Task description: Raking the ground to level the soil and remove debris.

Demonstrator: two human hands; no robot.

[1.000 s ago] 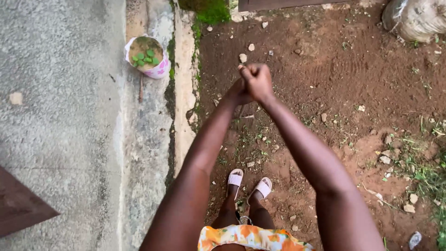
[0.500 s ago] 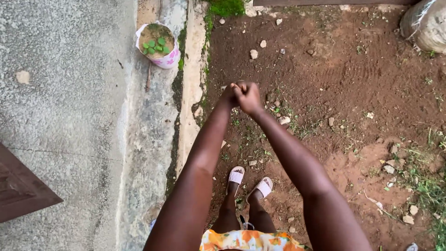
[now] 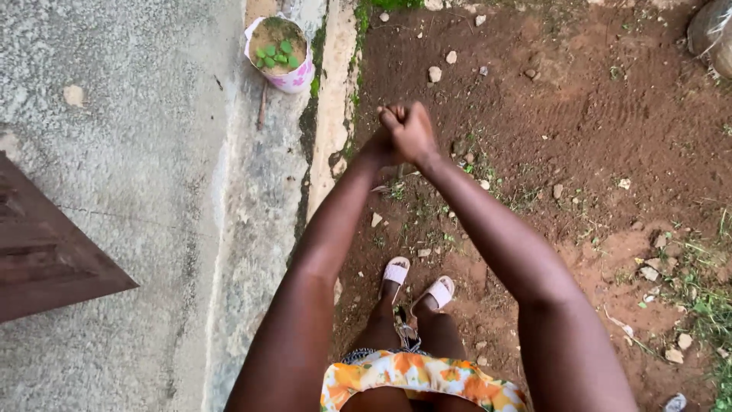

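Note:
Both my arms stretch out in front of me over bare red-brown soil (image 3: pixel 595 114). My right hand (image 3: pixel 413 128) is closed into a fist, knuckles up. It presses against my left hand (image 3: pixel 377 150), which is mostly hidden behind it. Nothing shows between the two hands. Below them are my feet in white sandals (image 3: pixel 396 271) on the soil. An orange floral cloth (image 3: pixel 415 378) is at my waist.
A grey concrete slab (image 3: pixel 114 152) with a cracked, mossy kerb (image 3: pixel 332 114) runs along the left. A small pink-patterned pot with green seedlings (image 3: pixel 282 52) stands on it. A dark brown wooden corner (image 3: pixel 46 255) juts in at left. Stones (image 3: pixel 435 74) are scattered about; a sack (image 3: pixel 713 30) sits top right.
The view has shifted: the pot and the kerb slid right and up, and the wooden corner came further in. My joined hands stayed together and rose slightly.

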